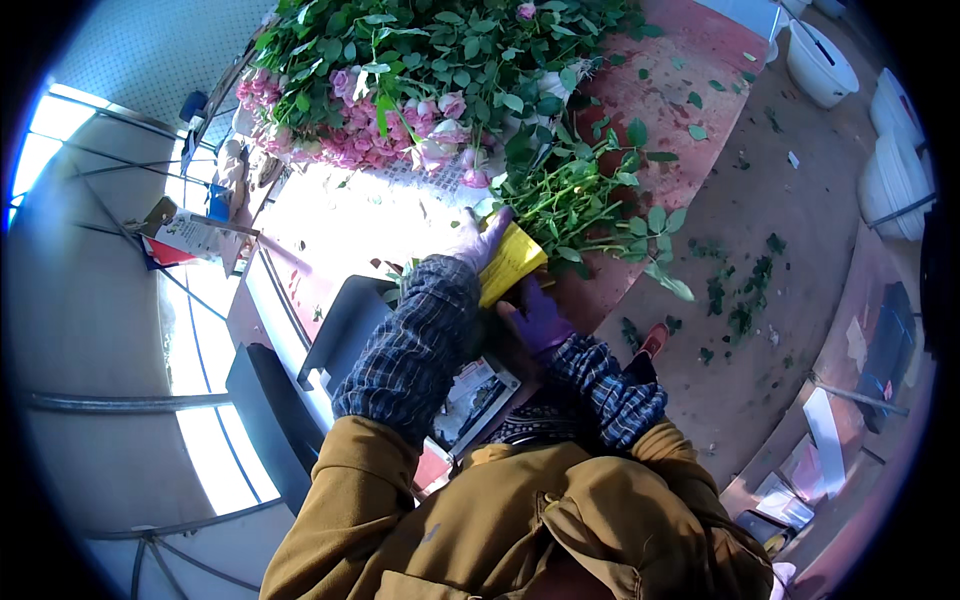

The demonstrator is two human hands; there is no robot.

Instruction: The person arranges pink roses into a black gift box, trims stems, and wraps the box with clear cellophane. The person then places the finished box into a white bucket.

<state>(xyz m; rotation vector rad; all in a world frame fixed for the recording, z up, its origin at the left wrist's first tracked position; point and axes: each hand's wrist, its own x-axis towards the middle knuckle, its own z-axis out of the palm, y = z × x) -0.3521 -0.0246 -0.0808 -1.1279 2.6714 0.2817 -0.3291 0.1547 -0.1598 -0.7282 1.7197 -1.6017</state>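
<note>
yellow sheet (514,260) sits in the purple-gloved left hand (476,242), closed over its left edge; the purple-gloved right hand (540,318), half curled, is at its near end, grip unclear. leafy stems (577,203) lie just beyond both on the red desk (655,122), pink roses (372,140) farther off, leftward.

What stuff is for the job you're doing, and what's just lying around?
Seems part of the job:
- yellow paper, held by the left hand
- right hand, close to the paper
- pink roses
- leafy stems
- table under the flowers

Seems just lying around:
- leaves on the floor
- white tub
- white scrap on the floor
</note>
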